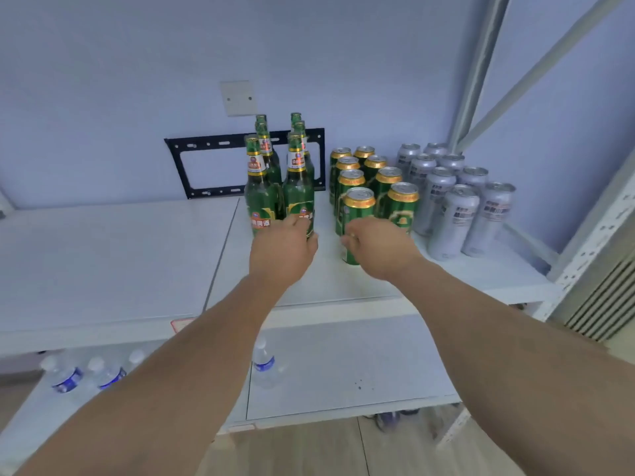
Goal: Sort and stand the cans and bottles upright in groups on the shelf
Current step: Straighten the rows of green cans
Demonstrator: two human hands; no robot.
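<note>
Several green glass bottles [263, 187] stand upright in two rows on the white shelf [120, 262]. My left hand [283, 250] grips the base of the front right bottle [298, 187]. To their right stand several green cans [390, 183] in two rows, and my right hand [376, 247] is closed around the front left green can [357, 209]. Further right, several silver cans [453, 214] stand upright in a group near the shelf's right end.
A black metal bracket [192, 166] leans on the wall behind the bottles. A grey shelf post [477, 73] rises at the right. On the lower shelf [343, 365] stand clear water bottles [263, 362] with blue labels. A vent grille [601, 304] is at far right.
</note>
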